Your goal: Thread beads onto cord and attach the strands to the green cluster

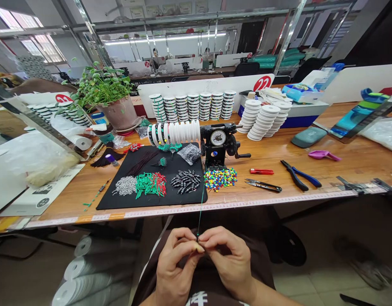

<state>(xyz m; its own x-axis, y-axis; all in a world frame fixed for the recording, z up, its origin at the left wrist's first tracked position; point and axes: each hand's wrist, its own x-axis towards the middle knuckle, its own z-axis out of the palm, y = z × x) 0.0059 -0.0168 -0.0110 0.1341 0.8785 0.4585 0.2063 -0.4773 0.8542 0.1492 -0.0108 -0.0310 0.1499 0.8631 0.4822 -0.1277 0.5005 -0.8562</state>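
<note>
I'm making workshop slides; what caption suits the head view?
Left hand and right hand pinch green thread before a bench of colourful beads and white spools.

Small piece (197,238) between hands (173,265) mostly hidden; forearms (268,294) cut off; dial markings (218,137) too small.

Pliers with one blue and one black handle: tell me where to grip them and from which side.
Best gripped around both handles, the black handle and the blue handle, probably by the right hand coming from the table's near edge. The pliers lie flat, handles splayed towards that edge, jaws pointing away.
</note>
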